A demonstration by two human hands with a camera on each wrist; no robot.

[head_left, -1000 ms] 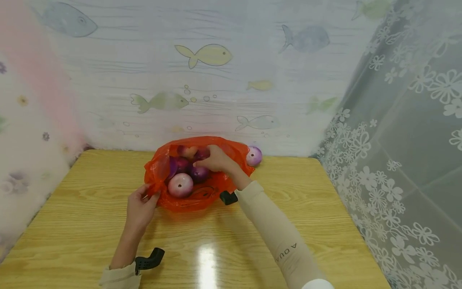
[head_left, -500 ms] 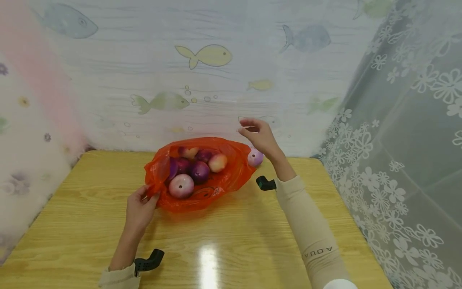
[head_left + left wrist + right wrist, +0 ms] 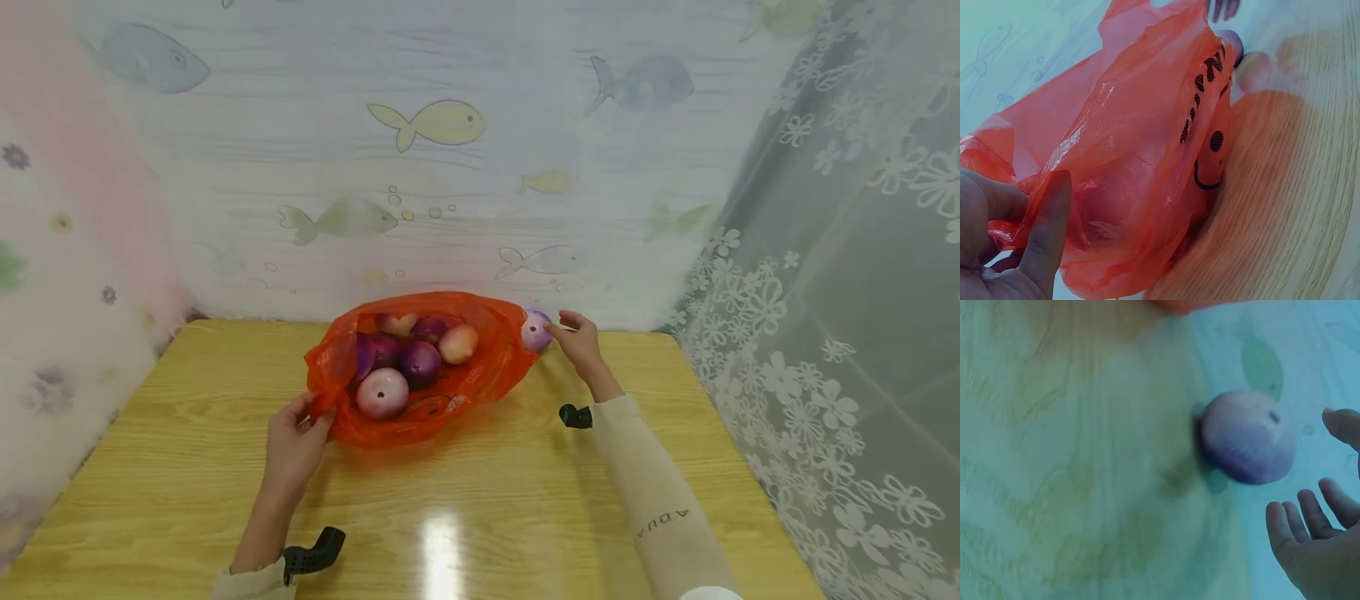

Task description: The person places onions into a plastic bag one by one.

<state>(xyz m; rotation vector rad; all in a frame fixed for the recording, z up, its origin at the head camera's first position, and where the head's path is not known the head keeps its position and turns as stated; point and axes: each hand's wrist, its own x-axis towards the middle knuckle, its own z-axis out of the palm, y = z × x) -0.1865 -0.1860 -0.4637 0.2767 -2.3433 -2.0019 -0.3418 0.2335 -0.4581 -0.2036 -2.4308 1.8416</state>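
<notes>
My left hand (image 3: 295, 442) pinches the left edge of a thin red plastic bag (image 3: 491, 367) between thumb and fingers; the left wrist view shows the bag's film (image 3: 1141, 119) bunched in that grip. Inside the bag's mouth lie several round fruits, among them a pale pink-purple one (image 3: 382, 393), a dark purple one (image 3: 421, 363) and a yellowish-pink one (image 3: 458, 344). Just outside its right end sits a pale purple fruit (image 3: 537, 330). My right hand (image 3: 583, 346) is beside this fruit, fingers spread and loosely bent; in the right wrist view, a gap separates them from the fruit (image 3: 1247, 437).
A wooden table (image 3: 465, 508) carries everything, its back edge against a fish-patterned cloth (image 3: 450, 192). A sheer curtain with white flowers (image 3: 840, 400) borders the right side. Black wrist-camera mounts (image 3: 315, 552) stick out from both sleeves.
My right hand has come out of the bag with nothing in it, risen to the right, then lowered beside the pale purple fruit. My left hand keeps its pinch on the bag.
</notes>
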